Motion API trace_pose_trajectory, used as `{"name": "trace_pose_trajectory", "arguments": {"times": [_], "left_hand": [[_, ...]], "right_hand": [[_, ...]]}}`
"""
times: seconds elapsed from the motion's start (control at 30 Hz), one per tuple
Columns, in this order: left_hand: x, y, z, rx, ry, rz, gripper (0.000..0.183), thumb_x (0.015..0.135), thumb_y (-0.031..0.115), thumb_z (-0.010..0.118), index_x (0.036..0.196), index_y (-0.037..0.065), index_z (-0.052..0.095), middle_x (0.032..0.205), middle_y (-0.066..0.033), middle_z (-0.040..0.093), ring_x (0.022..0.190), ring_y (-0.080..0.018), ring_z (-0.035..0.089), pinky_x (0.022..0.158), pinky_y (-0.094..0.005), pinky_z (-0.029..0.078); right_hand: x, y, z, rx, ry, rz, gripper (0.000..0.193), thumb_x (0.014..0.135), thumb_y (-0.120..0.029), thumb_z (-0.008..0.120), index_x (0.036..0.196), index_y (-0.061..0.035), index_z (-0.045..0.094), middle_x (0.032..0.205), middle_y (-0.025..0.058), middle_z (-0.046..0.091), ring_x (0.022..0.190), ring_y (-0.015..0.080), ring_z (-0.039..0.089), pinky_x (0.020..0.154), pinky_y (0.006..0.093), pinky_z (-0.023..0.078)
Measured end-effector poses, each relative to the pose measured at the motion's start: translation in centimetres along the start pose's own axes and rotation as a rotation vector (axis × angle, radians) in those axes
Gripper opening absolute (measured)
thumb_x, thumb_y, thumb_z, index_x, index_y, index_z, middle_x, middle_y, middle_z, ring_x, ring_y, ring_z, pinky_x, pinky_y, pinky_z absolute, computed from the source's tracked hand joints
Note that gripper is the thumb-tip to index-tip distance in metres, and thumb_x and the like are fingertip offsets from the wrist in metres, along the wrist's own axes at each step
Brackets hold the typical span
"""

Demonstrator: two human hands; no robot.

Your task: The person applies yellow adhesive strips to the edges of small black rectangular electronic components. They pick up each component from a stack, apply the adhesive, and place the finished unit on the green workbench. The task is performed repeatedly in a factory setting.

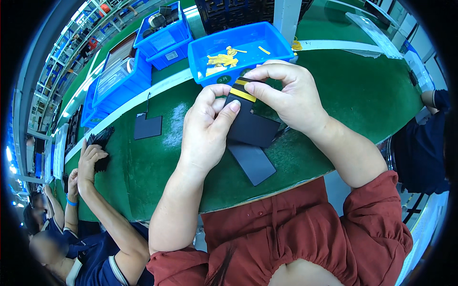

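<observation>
My left hand [205, 131] grips a flat, black L-shaped piece [257, 127] by its narrow arm, thumb on top. A yellow band [243, 94] crosses that arm near its far end. My right hand [293, 95] pinches the end of the piece between thumb and forefinger, where a second bit of yellow shows. Whether the right fingers hold a separate strip cannot be made out. Below the held piece, another flat dark piece [253, 163] lies on the green table, partly covered by it. A similar black piece [148, 127] with a thin lead lies further left.
A blue bin [194, 59] holding yellow strips [223, 59] stands just beyond my hands. More blue bins [164, 40] line the far left. At left, a co-worker's hand [88, 164] touches a stack of black pieces [101, 145]. Another person [420, 138] is at right.
</observation>
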State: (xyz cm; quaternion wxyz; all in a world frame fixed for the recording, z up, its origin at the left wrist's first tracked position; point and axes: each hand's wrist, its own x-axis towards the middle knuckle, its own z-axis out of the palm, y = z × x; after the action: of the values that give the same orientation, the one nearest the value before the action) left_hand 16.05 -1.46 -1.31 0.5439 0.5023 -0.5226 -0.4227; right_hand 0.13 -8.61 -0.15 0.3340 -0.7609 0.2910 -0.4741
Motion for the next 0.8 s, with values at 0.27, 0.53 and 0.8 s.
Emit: {"name": "trace_pose_trajectory", "arguments": {"times": [0.27,0.53,0.8], "left_hand": [[-0.1,0.5,-0.3,0.047,-0.054,-0.030,0.023,0.091,0.005,0.052,0.113,-0.002,0.050,0.099,-0.0077,0.064,0.088,-0.0097,0.060,0.079,-0.0222,0.045],[-0.4,0.6,0.3,0.239,-0.043,0.014,0.023,0.091,0.006,0.052,0.113,-0.002,0.050,0.100,-0.0071,0.064,0.090,-0.0092,0.058,0.080,-0.0215,0.044],[-0.1,-0.7,0.0,0.038,0.115,0.133,0.023,0.088,0.008,0.057,0.107,-0.004,0.053,0.088,-0.0087,0.067,0.080,-0.0069,0.058,0.071,-0.0229,0.046]], "right_hand": [[-0.1,0.1,0.2,-0.007,0.012,-0.069,0.016,0.077,-0.013,0.066,0.089,-0.0027,0.070,0.085,0.0101,0.067,0.078,0.0174,0.065,0.073,0.0292,0.050],[-0.1,0.9,0.8,-0.200,0.039,-0.251,0.018,0.071,-0.015,0.067,0.083,-0.0010,0.067,0.082,0.0120,0.063,0.078,0.0274,0.060,0.072,0.0361,0.048],[0.2,0.5,0.3,-0.337,0.007,-0.372,0.013,0.069,-0.009,0.066,0.080,-0.0038,0.065,0.097,0.0099,0.061,0.097,0.0287,0.056,0.089,0.0408,0.042]]}}
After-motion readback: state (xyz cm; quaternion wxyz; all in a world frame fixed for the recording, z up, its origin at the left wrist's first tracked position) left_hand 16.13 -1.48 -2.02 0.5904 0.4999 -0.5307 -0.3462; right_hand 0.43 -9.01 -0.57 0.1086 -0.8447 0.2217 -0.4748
